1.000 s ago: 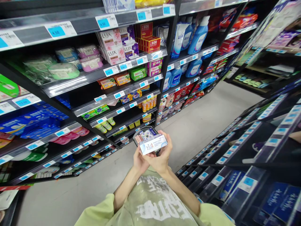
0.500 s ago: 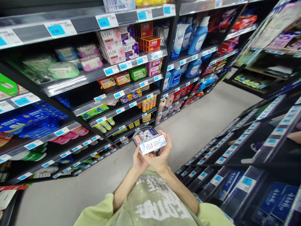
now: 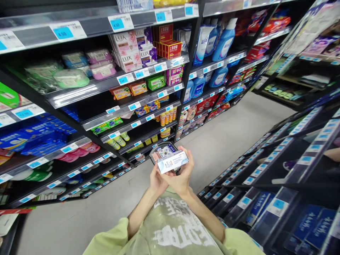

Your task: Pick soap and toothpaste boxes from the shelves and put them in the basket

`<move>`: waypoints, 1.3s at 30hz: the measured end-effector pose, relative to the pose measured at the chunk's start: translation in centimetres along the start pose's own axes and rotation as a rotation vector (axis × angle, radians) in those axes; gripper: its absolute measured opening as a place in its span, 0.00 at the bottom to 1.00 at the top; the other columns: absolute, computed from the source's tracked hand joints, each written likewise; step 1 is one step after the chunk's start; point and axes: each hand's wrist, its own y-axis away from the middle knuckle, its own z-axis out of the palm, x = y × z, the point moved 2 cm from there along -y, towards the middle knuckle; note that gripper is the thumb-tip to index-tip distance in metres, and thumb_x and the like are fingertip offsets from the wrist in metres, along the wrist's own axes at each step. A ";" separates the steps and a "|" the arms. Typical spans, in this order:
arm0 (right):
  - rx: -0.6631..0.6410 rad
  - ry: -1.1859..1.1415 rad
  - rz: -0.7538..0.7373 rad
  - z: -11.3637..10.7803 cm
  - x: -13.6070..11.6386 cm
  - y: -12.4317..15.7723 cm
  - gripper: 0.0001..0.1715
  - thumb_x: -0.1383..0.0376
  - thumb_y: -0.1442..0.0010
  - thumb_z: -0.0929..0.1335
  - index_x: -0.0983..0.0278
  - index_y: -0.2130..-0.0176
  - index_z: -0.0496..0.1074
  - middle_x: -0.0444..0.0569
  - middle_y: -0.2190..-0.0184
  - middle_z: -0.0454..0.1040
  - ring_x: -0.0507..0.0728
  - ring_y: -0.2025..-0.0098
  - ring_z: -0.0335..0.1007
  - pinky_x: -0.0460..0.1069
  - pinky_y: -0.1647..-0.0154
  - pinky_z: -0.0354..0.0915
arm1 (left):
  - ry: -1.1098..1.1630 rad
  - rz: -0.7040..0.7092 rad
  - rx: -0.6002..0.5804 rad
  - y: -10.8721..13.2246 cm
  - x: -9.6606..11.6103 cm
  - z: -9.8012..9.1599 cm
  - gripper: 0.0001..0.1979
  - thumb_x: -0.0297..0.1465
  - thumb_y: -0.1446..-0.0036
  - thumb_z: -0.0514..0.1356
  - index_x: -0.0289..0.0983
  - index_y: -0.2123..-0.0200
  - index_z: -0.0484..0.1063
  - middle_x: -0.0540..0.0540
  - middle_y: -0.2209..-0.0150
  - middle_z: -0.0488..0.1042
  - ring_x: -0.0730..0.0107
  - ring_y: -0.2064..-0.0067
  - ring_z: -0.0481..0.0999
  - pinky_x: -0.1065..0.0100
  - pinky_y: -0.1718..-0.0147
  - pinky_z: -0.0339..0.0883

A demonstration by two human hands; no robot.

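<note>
A small white box with pale blue corners and fine print [image 3: 173, 162] is held in front of my body, between both hands. My left hand [image 3: 157, 180] grips its left end from below. Around the right end, my right hand [image 3: 183, 174] has its fingers closed, the thumb underneath. Just beyond the box is a dark shopping basket [image 3: 153, 153], partly hidden by the box and hands. Packaged goods [image 3: 166, 150] lie inside it, one with a dark blue label.
Shelves on the left carry LUX soap boxes [image 3: 127, 52], soap dishes [image 3: 71, 78] and orange soap packs [image 3: 120, 91]. Blue detergent bottles [image 3: 225, 40] stand further along. Another shelf rack [image 3: 278, 166] borders the right side. Grey floor [image 3: 225, 131] runs between them.
</note>
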 end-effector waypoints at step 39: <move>0.005 -0.002 0.012 0.0 -0.1 -0.1 0.67 0.70 0.60 0.81 0.58 0.31 0.50 0.62 0.35 0.60 0.69 0.32 0.60 0.65 0.40 0.71 | 0.014 0.018 0.014 -0.3 0.0 -0.6 0.16 0.38 0.42 0.65 0.36 0.78 0.77 0.48 0.81 0.75 0.65 0.75 0.77 0.64 0.64 0.76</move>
